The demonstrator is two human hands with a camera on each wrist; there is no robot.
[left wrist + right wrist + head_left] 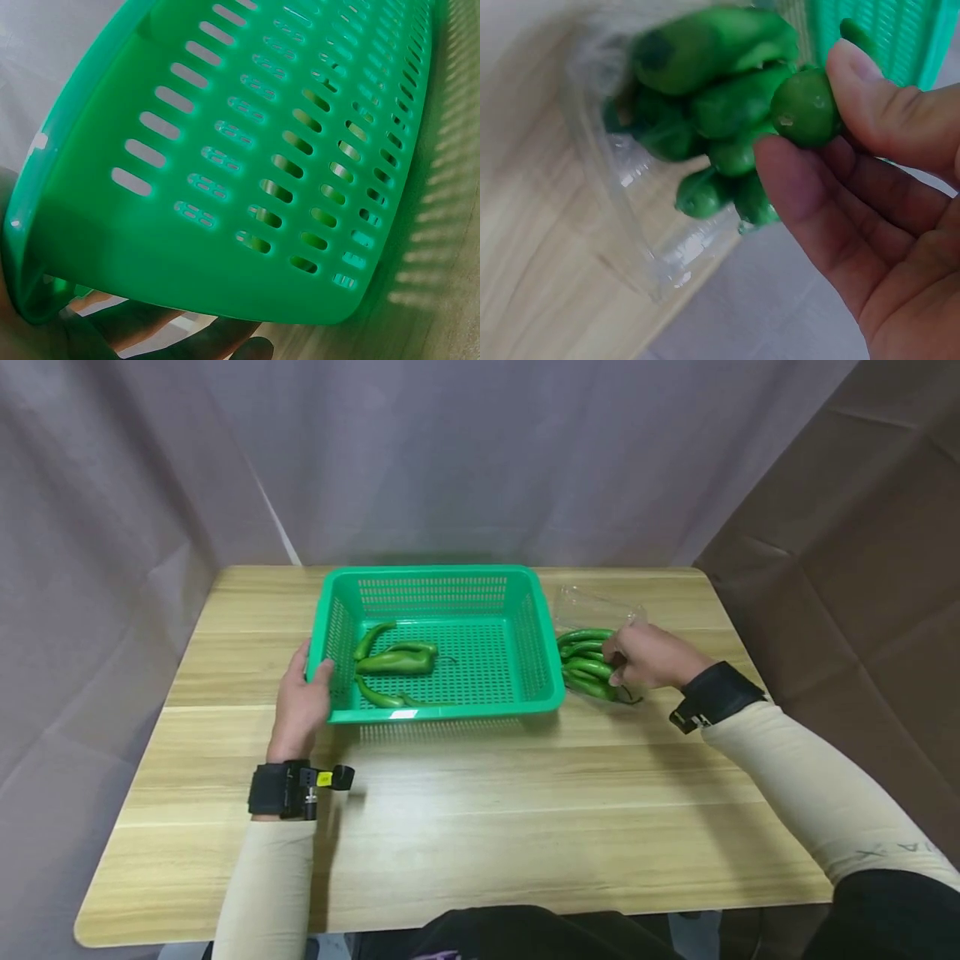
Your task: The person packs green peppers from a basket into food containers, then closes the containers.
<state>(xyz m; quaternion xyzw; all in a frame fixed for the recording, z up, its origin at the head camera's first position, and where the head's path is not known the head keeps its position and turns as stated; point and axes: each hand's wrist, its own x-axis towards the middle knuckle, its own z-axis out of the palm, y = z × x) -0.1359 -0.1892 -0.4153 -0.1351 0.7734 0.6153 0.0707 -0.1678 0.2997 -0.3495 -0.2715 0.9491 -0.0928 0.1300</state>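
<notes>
A green plastic basket (450,714) with slotted walls stands on the table, several green chili peppers (396,662) lying on its floor. My left hand (300,706) grips the basket's left rim; in the left wrist view its fingers (150,330) show below the slotted wall. To the right of the basket, several more green peppers (588,643) lie bunched in a clear plastic tray (596,607). Over that bunch is my right hand (651,656). The right wrist view shows its thumb and forefinger pinching one green chili pepper (806,110) by its end; the pepper's far part is mostly hidden.
Underneath everything is a light wooden table (480,827), its front edge near the person's lap. A grey curtain (465,460) hangs behind it, with brown cloth (862,610) at the right.
</notes>
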